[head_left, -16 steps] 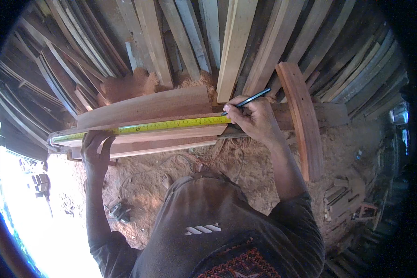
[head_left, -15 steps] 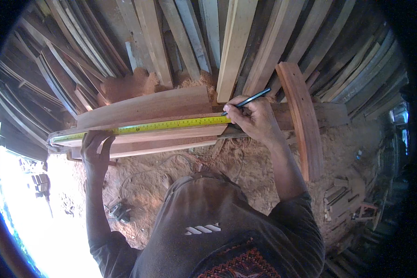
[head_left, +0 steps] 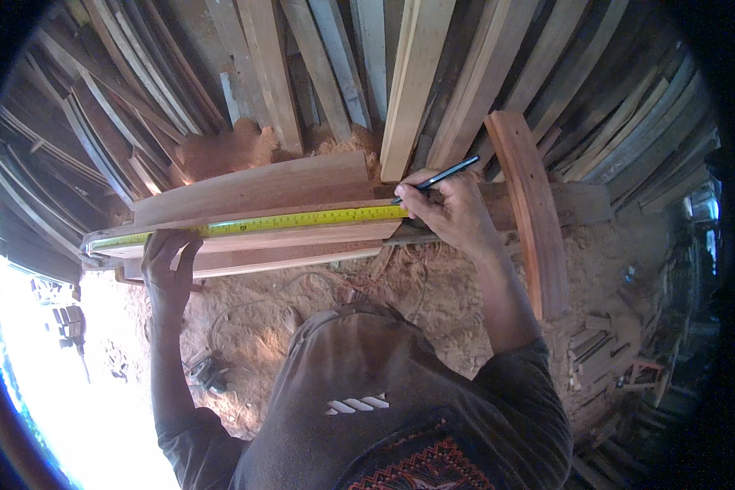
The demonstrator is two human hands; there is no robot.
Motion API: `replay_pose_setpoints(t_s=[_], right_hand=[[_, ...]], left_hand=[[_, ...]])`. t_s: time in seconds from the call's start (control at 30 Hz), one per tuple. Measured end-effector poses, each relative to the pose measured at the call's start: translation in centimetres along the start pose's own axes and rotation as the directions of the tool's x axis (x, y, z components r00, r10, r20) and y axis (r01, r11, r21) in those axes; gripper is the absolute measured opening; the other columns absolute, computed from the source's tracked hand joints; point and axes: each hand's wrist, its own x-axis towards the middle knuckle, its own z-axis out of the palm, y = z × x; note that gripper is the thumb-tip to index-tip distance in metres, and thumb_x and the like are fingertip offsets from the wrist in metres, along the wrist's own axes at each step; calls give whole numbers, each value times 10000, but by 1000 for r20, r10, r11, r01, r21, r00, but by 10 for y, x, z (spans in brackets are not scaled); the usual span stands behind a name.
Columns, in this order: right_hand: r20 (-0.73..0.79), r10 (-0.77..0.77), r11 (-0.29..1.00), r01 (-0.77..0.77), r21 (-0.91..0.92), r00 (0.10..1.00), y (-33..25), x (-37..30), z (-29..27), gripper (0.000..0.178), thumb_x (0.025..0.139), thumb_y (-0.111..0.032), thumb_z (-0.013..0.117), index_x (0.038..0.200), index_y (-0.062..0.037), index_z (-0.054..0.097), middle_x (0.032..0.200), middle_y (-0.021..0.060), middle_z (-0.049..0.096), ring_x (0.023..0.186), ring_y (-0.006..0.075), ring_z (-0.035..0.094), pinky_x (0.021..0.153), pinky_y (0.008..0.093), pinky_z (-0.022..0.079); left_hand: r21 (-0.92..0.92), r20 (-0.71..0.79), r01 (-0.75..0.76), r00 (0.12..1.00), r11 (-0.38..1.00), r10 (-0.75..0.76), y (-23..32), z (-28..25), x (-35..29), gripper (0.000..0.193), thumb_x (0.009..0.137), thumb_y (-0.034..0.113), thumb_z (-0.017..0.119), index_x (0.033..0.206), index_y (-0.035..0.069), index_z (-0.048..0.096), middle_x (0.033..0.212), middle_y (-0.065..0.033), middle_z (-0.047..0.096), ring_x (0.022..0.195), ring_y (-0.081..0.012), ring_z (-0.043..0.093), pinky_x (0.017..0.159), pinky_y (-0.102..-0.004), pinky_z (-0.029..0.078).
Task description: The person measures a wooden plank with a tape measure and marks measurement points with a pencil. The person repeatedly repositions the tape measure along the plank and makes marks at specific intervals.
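A yellow tape measure [head_left: 302, 218] is stretched along a reddish wooden board [head_left: 294, 236]. Toward the board's left end, my left hand [head_left: 168, 255] is closed over the tape and the board's near edge. My right hand [head_left: 447, 207] pinches a dark pencil [head_left: 447, 175] by the tape's right end. The pencil slants up to the right, its lower tip down at the board by the tape. Just beyond the tape lies another wide board [head_left: 261, 189], and a further one [head_left: 286, 260] shows on the near side.
A thick curved timber piece [head_left: 531, 208] lies across the bench beam [head_left: 584, 202] to my right. Many long planks [head_left: 416, 82] lean behind the bench, with sawdust heaps [head_left: 229, 149] at their feet. A dark power tool [head_left: 208, 374] and wood offcuts [head_left: 596, 343] lie on the dusty ground.
Almost nothing differs. The pencil's upper end has shifted very slightly to the right; both hands keep their places on the tape and pencil.
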Motion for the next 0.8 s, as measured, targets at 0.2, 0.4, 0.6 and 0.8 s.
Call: replay_pose_setpoints(t_s=[0.2,0.4,0.6,0.8], right_hand=[[16,61,998,-61,-9,998,-6,-1,-3,186,1026,-136,718,1032,47,745,785,45,708,715,67,657,617,227,532],[34,133,991,-134,19,991,-12,0,-4,182,1036,-134,702,1041,42,748,802,51,718,718,58,657,614,215,524],[-44,56,973,-45,227,997,-16,3,8,184,1043,-128,701,1070,49,742,839,58,732,742,73,680,635,215,548],[26,-34,992,31,121,999,-19,14,32,185,1037,-119,705,1081,57,740,861,83,753,744,89,706,633,230,573]], left_hand=[[-13,-4,2,1000,1000,-2,0,1,0,155,821,-37,796,965,19,782,1019,-111,730,1003,-309,685,876,-426,526],[-13,0,16,1000,1000,-16,-1,-1,-1,159,821,-39,793,972,10,784,1025,-118,723,1000,-317,684,864,-427,528],[-9,-6,14,1000,1000,-14,-3,0,-2,143,816,-29,805,951,10,781,996,-120,719,988,-315,687,856,-423,535],[-22,-4,-6,1000,1000,6,-5,0,-1,150,809,-25,819,947,19,781,993,-117,722,982,-314,693,859,-418,541]])
